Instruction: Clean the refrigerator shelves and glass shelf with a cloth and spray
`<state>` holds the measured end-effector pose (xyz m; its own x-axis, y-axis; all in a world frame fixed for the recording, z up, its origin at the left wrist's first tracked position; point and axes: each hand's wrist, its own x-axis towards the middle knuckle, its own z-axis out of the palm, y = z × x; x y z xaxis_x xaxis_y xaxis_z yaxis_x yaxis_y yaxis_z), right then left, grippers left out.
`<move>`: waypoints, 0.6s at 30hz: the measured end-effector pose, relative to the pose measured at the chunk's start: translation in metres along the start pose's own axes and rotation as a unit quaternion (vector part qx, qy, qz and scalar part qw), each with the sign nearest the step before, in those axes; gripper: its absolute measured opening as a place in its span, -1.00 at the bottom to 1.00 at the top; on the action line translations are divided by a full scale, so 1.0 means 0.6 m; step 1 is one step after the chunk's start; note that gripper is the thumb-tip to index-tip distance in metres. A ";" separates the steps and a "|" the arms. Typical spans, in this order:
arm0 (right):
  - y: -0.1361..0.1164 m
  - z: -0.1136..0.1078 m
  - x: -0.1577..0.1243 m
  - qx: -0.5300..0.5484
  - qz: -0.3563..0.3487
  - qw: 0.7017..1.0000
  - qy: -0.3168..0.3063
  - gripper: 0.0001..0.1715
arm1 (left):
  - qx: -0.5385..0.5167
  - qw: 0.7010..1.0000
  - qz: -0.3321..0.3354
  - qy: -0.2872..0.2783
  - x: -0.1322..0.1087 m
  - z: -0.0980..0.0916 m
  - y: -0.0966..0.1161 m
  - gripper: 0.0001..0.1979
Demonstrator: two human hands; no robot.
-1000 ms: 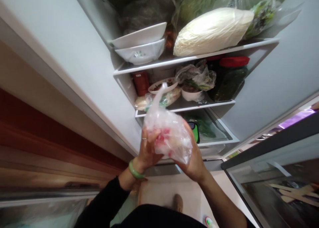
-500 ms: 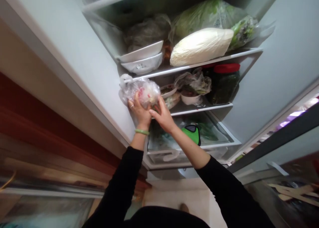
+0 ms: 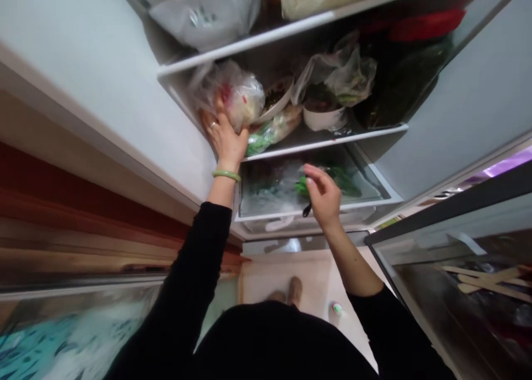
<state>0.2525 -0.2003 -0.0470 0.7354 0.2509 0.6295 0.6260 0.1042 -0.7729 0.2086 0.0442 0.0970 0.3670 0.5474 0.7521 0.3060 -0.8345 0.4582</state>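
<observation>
Moved: right hand (image 3: 322, 194) off plastic bag (image 3: 235, 92), empty, half-curled before drawer (image 3: 374, 186).
Left hand (image 3: 224, 136): gripping plastic bag, left end of shelf (image 3: 332, 140).

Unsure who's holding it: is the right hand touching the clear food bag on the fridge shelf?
Apart. The head view shows the right hand lower, before the drawer, well clear of the bag, which the left hand touches.
</observation>
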 end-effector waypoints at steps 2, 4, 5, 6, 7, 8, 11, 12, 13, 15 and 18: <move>0.032 -0.025 -0.002 -0.088 -0.001 0.996 -0.006 -0.56 | 0.000 1.000 0.026 -0.006 -0.011 -0.012 -0.004 0.08; 0.062 -0.040 -0.003 -0.187 0.002 0.981 -0.050 -0.51 | -0.010 0.996 0.083 -0.002 -0.023 -0.029 -0.006 0.13; 0.076 -0.043 -0.006 -0.230 0.008 0.970 -0.081 -0.46 | -0.015 0.994 0.112 0.004 -0.031 -0.037 -0.006 0.13; 0.088 -0.043 -0.009 -0.262 0.016 0.958 -0.115 -0.39 | -0.018 0.991 0.134 0.012 -0.040 -0.045 -0.006 0.10; 0.098 -0.039 -0.015 -0.285 0.020 0.947 -0.147 -0.32 | -0.018 0.989 0.147 0.019 -0.049 -0.051 -0.007 0.07; 0.105 -0.034 -0.021 -0.299 0.020 0.938 -0.175 -0.25 | -0.015 0.988 0.153 0.025 -0.059 -0.056 -0.007 0.06; 0.113 -0.015 -0.039 -0.324 -0.003 0.920 -0.221 -0.15 | -0.008 0.986 0.162 0.040 -0.090 -0.062 -0.006 0.10; 0.113 -0.011 -0.042 -0.336 -0.009 0.914 -0.228 -0.16 | -0.010 0.985 0.166 0.033 -0.100 -0.064 -0.004 0.10; 0.113 -0.009 -0.041 -0.349 -0.012 0.907 -0.236 -0.18 | -0.015 0.985 0.170 0.021 -0.111 -0.065 -0.001 0.08; 0.120 -0.016 -0.030 -0.370 -0.009 0.894 -0.253 -0.25 | -0.027 0.984 0.178 -0.011 -0.136 -0.071 0.006 -0.01; 0.152 -0.043 0.013 -0.364 0.014 0.894 -0.259 -0.35 | -0.055 0.973 0.224 -0.018 -0.190 -0.086 0.006 -0.14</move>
<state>0.3218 -0.2135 -0.1104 0.6522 0.6756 0.3438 0.7514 -0.5161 -0.4111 0.1224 -0.0245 0.0374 0.4737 0.1266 0.8715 0.0134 -0.9905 0.1366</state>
